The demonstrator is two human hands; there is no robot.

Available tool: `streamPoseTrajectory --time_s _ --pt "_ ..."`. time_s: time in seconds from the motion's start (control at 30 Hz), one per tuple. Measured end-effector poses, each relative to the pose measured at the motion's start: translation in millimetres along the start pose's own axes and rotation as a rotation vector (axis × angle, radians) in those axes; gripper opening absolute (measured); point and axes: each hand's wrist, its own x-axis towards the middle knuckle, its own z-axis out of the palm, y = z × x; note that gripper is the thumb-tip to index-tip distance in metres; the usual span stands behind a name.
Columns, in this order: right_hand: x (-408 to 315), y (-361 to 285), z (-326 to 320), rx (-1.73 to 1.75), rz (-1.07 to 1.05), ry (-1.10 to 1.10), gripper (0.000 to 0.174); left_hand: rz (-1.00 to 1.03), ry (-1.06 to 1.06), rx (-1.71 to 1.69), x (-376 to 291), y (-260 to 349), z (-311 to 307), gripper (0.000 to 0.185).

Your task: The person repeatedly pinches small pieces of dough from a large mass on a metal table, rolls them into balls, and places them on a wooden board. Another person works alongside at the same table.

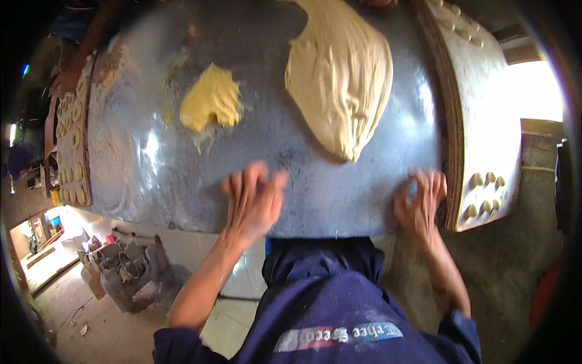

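A large, stretched mass of pale dough lies on the metal worktop, its narrow end pointing at me. Left of it sits a smaller yellow lump, butter-like or dough, with smears around it. My left hand, slightly blurred, is over the worktop near its front edge, fingers bent and apart, below and between the two masses. Near the right end of the worktop, my right hand has its fingers bent and the thumb apart, beside the stacked boards. Neither hand touches the dough, and I see nothing held in them.
Stacked wooden boards at the right carry small dough pieces. Another board at the left holds rows of dough pieces and rings, with a co-worker's hand over it. Dusty machinery stands on the floor, lower left.
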Motion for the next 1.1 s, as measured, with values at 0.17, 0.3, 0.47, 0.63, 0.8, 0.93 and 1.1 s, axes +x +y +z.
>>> streamPoseTrajectory --time_s 0.17,0.3,0.47,0.63,0.8,0.93,1.1 --pt "21 -45 22 0.488 -0.016 0.061 0.05 0.122 -0.021 -0.223 10 62 14 0.014" --pt "29 -20 3 0.189 0.207 -0.058 0.046 0.014 -0.041 -0.072 2 19 -3 0.007" --pt "65 -27 20 0.375 0.195 0.122 0.067 0.032 -0.08 -0.172 43 38 8 0.014" --pt "46 -1 12 0.305 0.043 0.14 0.064 0.0 -0.053 -0.075 27 14 3 0.011" --pt "68 -21 22 0.312 0.124 0.078 0.067 0.056 -0.119 -0.098 50 31 8 0.005" --pt "53 -1 15 0.336 0.037 0.125 0.057 0.063 -0.069 -0.125 35 17 3 0.009" --pt "83 -4 30 0.27 0.177 0.129 0.063 -0.043 -0.07 -0.035 55 16 13 0.007"
